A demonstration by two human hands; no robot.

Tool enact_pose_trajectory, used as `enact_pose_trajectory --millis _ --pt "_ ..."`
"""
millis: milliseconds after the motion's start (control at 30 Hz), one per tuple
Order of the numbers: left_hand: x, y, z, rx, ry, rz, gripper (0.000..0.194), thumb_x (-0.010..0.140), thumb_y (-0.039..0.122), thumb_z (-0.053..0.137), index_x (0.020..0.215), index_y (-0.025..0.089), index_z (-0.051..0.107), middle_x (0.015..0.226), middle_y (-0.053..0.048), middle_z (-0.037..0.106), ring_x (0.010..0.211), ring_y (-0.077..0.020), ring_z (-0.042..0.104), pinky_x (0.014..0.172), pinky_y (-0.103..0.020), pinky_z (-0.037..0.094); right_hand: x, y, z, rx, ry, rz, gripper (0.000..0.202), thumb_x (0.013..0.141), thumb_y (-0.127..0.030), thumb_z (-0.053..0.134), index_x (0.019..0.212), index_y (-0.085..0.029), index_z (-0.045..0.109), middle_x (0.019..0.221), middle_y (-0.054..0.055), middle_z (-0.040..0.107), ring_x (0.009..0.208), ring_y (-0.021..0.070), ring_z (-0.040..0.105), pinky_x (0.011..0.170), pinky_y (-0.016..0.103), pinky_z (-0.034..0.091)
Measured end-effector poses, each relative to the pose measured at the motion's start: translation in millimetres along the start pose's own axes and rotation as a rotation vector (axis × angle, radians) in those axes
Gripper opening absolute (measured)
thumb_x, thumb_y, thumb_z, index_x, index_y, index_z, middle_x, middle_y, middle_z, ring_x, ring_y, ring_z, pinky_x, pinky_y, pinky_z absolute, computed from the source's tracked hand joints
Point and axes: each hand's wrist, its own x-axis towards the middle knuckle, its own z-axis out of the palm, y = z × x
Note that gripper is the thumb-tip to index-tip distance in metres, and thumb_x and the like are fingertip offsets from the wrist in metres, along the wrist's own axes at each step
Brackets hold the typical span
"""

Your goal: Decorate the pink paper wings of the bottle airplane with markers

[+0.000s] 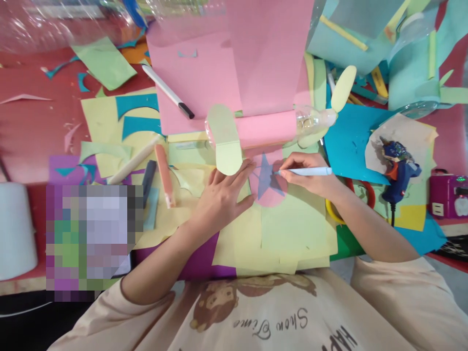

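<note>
My right hand [307,173] is closed around a light blue marker [314,171], its tip on a blue star [268,183] drawn or laid on a round pink paper [277,199]. I cannot tell whether the star is colour or a cut-out. At the left edge of that circle my left hand [228,195] lies with its fingers stretched out, pressing the paper. Just above both hands rests a clear plastic bottle [310,122] wrapped in pink paper, with a pale green rounded strip [225,141] across its left end and pale paper blades [343,87] by its neck.
Pale yellow sheets [248,251] lie under the work. A blue glue gun [402,178] stands at right, near a purple box [449,195]. A white marker [168,91] sits on pink paper [197,68]. At left are an orange marker [164,173] and a white roll [16,229].
</note>
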Motion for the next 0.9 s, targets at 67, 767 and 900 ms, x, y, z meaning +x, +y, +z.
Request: enact_pose_trajectory --millis 67,767,900 --pt "0.0 0.1 -0.2 0.004 -0.004 0.002 0.056 0.089 0.032 0.054 0.143 0.019 0.040 0.145 -0.010 0.049 0.130 -0.0315 0.047 0.105 -0.048 0.039 0.1 0.6 -0.1 0.026 0.035 0.003 0.021 0.083 -0.034 0.065 0.073 -0.016 0.062 0.066 -0.001 0.062 0.057 0.0092 0.050 0.052 0.022 0.035" --pt "-1.0 -0.3 -0.3 0.011 -0.016 -0.014 0.057 0.090 0.033 0.053 0.144 0.022 0.038 0.146 -0.010 0.048 0.130 -0.0326 0.047 0.103 -0.051 0.041 1.3 0.5 -0.2 0.098 0.102 0.027 0.022 0.083 -0.037 0.066 0.077 -0.017 0.061 0.074 0.001 0.063 0.064 0.0113 0.053 0.057 0.023 0.038" --pt "-1.3 -0.2 -0.2 0.020 -0.008 -0.010 0.056 0.090 0.034 0.053 0.143 0.021 0.040 0.145 -0.009 0.049 0.130 -0.0323 0.048 0.104 -0.050 0.041 0.7 2.6 0.3 0.038 0.097 0.026 0.023 0.084 -0.039 0.065 0.081 -0.017 0.062 0.074 0.001 0.063 0.062 0.0105 0.051 0.055 0.023 0.036"
